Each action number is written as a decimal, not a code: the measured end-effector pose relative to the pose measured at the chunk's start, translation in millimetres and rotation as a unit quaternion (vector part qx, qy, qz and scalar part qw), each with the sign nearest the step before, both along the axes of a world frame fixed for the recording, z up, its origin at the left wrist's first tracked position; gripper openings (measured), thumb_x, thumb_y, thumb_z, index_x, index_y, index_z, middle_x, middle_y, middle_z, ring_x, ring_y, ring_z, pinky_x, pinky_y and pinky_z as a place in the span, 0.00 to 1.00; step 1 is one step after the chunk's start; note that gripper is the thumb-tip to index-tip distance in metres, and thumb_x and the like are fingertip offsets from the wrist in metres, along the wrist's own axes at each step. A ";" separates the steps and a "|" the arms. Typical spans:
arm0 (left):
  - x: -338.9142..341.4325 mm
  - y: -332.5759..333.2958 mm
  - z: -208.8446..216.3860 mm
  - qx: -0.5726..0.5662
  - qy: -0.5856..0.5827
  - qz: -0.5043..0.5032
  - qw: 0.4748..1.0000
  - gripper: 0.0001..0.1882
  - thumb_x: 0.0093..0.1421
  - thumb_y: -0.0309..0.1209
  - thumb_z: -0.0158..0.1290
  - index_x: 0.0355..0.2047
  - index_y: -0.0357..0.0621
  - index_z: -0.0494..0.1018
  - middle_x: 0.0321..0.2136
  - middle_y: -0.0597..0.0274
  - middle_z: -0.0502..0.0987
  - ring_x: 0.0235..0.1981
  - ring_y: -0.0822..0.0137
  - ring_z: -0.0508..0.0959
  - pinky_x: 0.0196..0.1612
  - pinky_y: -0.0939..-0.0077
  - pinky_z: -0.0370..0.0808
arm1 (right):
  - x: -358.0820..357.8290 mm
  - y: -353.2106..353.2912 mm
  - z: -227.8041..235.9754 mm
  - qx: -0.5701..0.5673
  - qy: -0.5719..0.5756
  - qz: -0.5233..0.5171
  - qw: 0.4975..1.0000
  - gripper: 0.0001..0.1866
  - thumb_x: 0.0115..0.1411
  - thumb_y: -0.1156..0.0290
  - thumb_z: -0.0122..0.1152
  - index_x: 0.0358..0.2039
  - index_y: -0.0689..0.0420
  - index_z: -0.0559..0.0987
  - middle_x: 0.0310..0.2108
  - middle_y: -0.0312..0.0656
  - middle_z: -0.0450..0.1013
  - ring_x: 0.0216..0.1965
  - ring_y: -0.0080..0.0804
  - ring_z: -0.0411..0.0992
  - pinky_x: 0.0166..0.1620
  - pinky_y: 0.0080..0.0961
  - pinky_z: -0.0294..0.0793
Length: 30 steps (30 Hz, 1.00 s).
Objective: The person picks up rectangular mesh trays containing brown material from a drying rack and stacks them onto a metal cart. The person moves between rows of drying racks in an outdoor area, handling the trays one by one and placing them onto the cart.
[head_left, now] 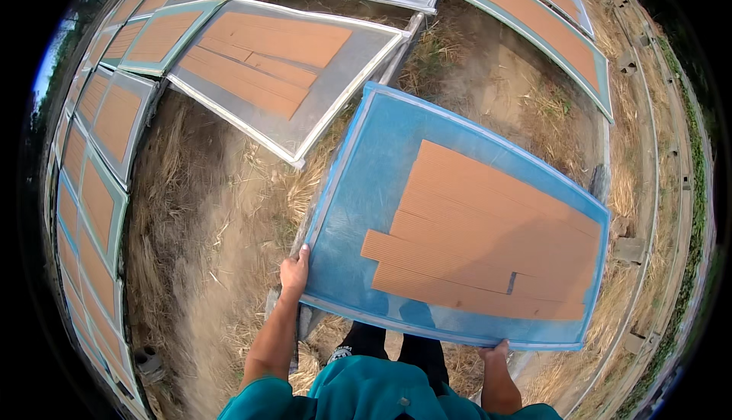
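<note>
The bare left hand [294, 273] clasps the rectangular blue mesh tray's [354, 176] left rim, thumb uppermost; the bare right hand [497, 351] grips its near rim, fingers mostly hidden. This spacing probably steadies the flat, ribbed brown sheets [488, 222]. The tray sits before the teal-clothed torso [374, 389], long axis crosswise, right end angled nearer.

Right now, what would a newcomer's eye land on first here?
The large blue screen at centre right, held at its left edge by the left hand and at its near edge by the right hand. Then the orange-brown ridged sheets covering much of it, and similar loaded frames across the top and down the left side.
</note>
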State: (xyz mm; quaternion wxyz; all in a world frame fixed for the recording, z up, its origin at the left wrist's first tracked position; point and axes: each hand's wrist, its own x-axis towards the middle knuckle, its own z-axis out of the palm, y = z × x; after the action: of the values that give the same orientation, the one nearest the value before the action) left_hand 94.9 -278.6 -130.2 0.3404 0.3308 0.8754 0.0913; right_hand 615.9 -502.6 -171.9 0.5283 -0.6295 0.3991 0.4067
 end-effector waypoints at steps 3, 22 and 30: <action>2.6 20.6 -18.3 -0.008 0.007 -0.024 1.000 0.30 0.53 0.54 0.39 0.29 0.36 0.73 0.26 0.39 0.72 0.33 0.46 0.73 0.38 0.63 0.66 | -0.6 -7.4 -35.5 -0.019 0.053 0.057 0.997 0.30 0.56 0.42 0.28 0.52 0.47 0.58 0.52 0.40 0.56 0.50 0.43 0.58 0.47 0.53 0.58; 1.9 -39.2 -42.1 -0.032 0.051 -0.222 0.973 0.33 0.43 0.39 0.52 0.49 0.37 0.59 0.45 0.42 0.64 0.47 0.49 0.64 0.48 0.63 0.62 | -41.5 18.9 -132.8 -0.015 0.164 0.023 0.986 0.27 0.57 0.48 0.36 0.49 0.55 0.59 0.47 0.45 0.58 0.46 0.44 0.60 0.48 0.52 0.58; 30.9 -78.9 27.8 -0.009 0.024 -0.232 0.972 0.27 0.42 0.38 0.51 0.42 0.38 0.66 0.38 0.43 0.68 0.42 0.49 0.68 0.45 0.65 0.66 | -16.4 -22.4 -14.5 -0.094 0.064 0.549 0.828 0.17 0.53 0.62 0.49 0.40 0.60 0.68 0.34 0.48 0.68 0.34 0.39 0.70 0.32 0.39 0.72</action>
State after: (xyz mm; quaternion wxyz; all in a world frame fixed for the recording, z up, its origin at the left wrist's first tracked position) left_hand 125.8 -357.6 -102.4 0.3345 0.5235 0.7836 -0.0057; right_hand 599.6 -524.9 -186.4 0.1292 -0.7641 0.0569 0.6295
